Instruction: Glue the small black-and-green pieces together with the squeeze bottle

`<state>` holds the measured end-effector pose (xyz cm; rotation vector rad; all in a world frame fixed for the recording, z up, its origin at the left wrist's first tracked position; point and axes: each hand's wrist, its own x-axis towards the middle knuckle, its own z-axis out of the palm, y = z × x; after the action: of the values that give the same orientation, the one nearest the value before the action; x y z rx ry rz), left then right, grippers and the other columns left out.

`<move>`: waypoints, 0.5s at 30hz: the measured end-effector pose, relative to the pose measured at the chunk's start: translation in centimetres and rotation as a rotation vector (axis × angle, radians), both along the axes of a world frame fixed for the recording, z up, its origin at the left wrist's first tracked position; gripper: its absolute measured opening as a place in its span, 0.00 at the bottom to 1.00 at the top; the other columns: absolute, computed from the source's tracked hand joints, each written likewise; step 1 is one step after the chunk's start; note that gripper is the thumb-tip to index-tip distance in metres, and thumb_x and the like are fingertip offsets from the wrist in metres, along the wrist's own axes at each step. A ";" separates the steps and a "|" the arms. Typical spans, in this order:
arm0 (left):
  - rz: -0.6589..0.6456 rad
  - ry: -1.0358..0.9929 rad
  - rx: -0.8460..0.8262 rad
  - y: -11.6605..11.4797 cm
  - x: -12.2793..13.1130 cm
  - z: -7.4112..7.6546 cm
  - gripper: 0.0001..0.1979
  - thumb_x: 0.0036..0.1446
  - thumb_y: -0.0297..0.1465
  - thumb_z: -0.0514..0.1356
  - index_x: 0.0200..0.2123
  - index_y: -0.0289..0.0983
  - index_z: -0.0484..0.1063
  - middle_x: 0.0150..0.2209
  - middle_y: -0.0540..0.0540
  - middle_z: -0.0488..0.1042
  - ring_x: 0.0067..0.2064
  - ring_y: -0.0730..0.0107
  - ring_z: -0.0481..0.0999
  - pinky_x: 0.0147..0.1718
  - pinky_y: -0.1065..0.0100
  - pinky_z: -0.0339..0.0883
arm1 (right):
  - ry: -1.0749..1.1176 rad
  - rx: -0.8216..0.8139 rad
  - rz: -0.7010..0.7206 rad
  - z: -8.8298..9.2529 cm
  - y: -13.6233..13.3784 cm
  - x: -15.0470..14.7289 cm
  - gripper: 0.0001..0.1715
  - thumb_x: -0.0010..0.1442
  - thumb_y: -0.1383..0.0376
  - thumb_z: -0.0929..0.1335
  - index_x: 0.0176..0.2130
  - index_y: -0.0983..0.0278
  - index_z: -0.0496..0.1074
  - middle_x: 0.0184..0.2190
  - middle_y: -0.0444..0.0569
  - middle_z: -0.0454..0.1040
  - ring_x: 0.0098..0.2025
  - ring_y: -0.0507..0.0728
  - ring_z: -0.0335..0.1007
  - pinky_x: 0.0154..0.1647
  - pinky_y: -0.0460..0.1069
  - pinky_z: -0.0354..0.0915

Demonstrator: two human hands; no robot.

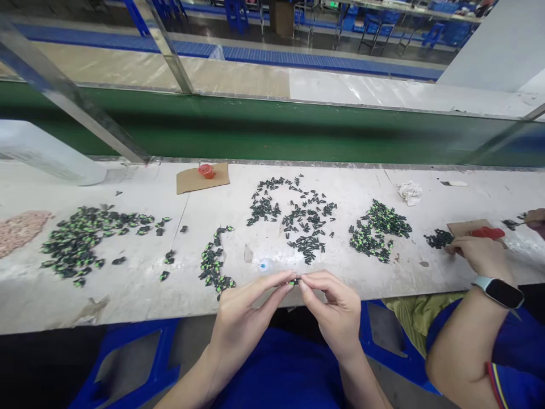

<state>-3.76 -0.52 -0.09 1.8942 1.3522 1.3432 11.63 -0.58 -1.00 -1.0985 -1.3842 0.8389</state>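
Note:
Close to the table's near edge, my left hand (251, 301) and my right hand (334, 304) meet fingertip to fingertip. Between them they pinch a small black and green part (294, 281), mostly covered by the fingers. Left of my left hand lies a curved pile of black and green parts (212, 264). Beyond my hands are scattered small black pieces (309, 218). To the right sits a heap of black and green pieces (378, 230). A small clear item with a blue tip (263, 265) lies just past my fingers.
A large heap of black-green parts (80, 238) and pinkish pieces (21, 230) lie left. At the back are cardboard with a red cup (206, 170) and crumpled tissue (410, 193). A co-worker's hand (481, 255) works at right. A green conveyor belt (276, 128) runs behind.

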 end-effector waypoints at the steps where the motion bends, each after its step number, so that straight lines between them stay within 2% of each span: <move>1: -0.011 -0.006 0.007 0.0 -0.1 0.1 0.11 0.55 0.24 0.64 0.41 0.40 0.78 0.38 0.51 0.83 0.35 0.66 0.83 0.39 0.71 0.80 | -0.009 0.055 0.011 -0.2 0.1 0.1 0.10 0.55 0.75 0.70 0.33 0.62 0.79 0.29 0.48 0.80 0.31 0.55 0.77 0.33 0.49 0.74; 4: -0.064 -0.051 -0.022 0.1 -0.2 0.2 0.14 0.54 0.23 0.64 0.45 0.41 0.77 0.38 0.51 0.83 0.36 0.67 0.83 0.41 0.72 0.79 | -0.006 0.165 0.027 -0.8 0.3 0.2 0.12 0.54 0.78 0.70 0.33 0.61 0.77 0.28 0.47 0.79 0.30 0.54 0.75 0.31 0.49 0.73; 7: -0.107 -0.137 -0.137 0.2 -0.2 0.0 0.18 0.54 0.24 0.64 0.49 0.41 0.75 0.38 0.51 0.83 0.36 0.67 0.83 0.42 0.71 0.78 | 0.025 0.189 0.018 -1.5 0.4 0.2 0.14 0.54 0.79 0.69 0.35 0.61 0.76 0.28 0.47 0.78 0.30 0.54 0.74 0.30 0.49 0.72; 11: -0.069 -0.249 -0.257 0.1 0.2 -0.6 0.18 0.54 0.26 0.64 0.49 0.41 0.75 0.37 0.50 0.83 0.37 0.65 0.83 0.47 0.65 0.77 | 0.009 0.238 0.011 -2.0 0.5 0.3 0.15 0.54 0.79 0.70 0.37 0.61 0.76 0.29 0.48 0.78 0.30 0.54 0.74 0.30 0.50 0.71; 15: -0.029 -0.333 -0.357 -0.1 0.7 -0.8 0.17 0.52 0.28 0.65 0.47 0.39 0.76 0.36 0.47 0.83 0.38 0.62 0.83 0.47 0.62 0.77 | -0.062 0.326 0.015 -1.9 0.8 0.6 0.14 0.55 0.78 0.69 0.38 0.61 0.76 0.28 0.48 0.77 0.29 0.55 0.74 0.28 0.51 0.71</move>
<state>-3.02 -0.65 -0.89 1.3821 1.2848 1.2390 12.23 0.21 -2.89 -0.8680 -1.5205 0.5669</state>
